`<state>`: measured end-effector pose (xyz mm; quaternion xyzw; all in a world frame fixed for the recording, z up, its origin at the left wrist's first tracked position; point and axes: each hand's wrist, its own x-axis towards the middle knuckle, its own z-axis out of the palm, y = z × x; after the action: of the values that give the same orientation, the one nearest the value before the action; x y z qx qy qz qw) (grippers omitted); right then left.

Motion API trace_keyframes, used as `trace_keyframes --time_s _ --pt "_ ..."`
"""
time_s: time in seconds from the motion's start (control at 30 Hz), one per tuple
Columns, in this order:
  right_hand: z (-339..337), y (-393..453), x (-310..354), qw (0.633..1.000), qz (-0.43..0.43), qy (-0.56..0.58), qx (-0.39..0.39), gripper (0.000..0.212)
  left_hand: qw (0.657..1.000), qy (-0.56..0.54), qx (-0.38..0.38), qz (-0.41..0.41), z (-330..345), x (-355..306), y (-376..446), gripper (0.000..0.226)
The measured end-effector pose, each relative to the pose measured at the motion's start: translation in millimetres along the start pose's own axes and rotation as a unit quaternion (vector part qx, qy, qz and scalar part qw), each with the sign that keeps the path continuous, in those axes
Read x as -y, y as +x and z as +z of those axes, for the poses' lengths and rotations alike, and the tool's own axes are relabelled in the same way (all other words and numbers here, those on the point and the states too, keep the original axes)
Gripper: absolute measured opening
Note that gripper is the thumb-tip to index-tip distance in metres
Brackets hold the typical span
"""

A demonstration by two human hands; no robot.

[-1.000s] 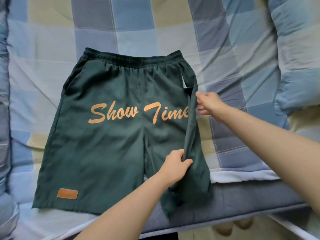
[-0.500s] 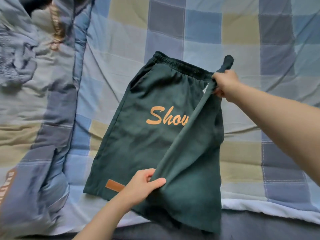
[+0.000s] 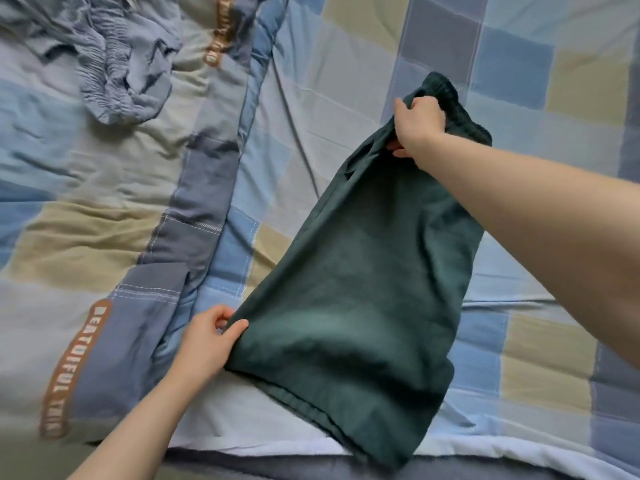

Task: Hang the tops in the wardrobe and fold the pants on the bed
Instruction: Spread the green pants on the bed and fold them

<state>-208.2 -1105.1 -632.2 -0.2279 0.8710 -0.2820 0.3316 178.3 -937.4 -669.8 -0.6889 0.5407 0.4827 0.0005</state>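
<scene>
The green shorts (image 3: 363, 271) lie folded at centre right; the right hand (image 3: 417, 124) grips their waistband above, the left hand (image 3: 207, 341) pinches the lower edge.

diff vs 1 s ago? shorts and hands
The green shorts went from spread flat to folded in half lengthwise: their right half swung over onto the left, hiding the print. The right hand carried the waistband across; the left hand carried the hem. Both hands kept their grip; the shorts stayed on the bed.

Left hand (image 3: 207, 341) low, pinching grip; right hand (image 3: 419, 123) extended forward, fingers curled in grip.
</scene>
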Motion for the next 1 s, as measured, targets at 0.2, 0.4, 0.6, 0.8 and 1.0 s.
trace_keyframes --time_s 0.2,0.4,0.6,0.8,1.0 --pt "23 8 6 0.980 -0.018 -0.127 0.152 0.032 0.999 0.034 -0.008 0.012 0 15 -1 0.017" --pt "-14 -11 -26 0.988 -0.139 -0.034 -0.064 0.027 0.996 0.090 -0.018 0.023 1 2 -10 0.025" --pt "-82 -69 -167 0.975 0.080 0.030 -0.203 0.017 0.994 0.041 0.100 -0.022 -7 -14 1 0.043" --pt "-79 -132 -223 0.929 0.261 0.219 0.142 0.035 0.975 -0.065 0.205 -0.052 -8 -35 1 0.008" --pt "-98 -155 -234 0.927 0.244 0.191 0.209 0.023 0.973 -0.034 0.212 -0.087 -7 -39 -4 0.021"
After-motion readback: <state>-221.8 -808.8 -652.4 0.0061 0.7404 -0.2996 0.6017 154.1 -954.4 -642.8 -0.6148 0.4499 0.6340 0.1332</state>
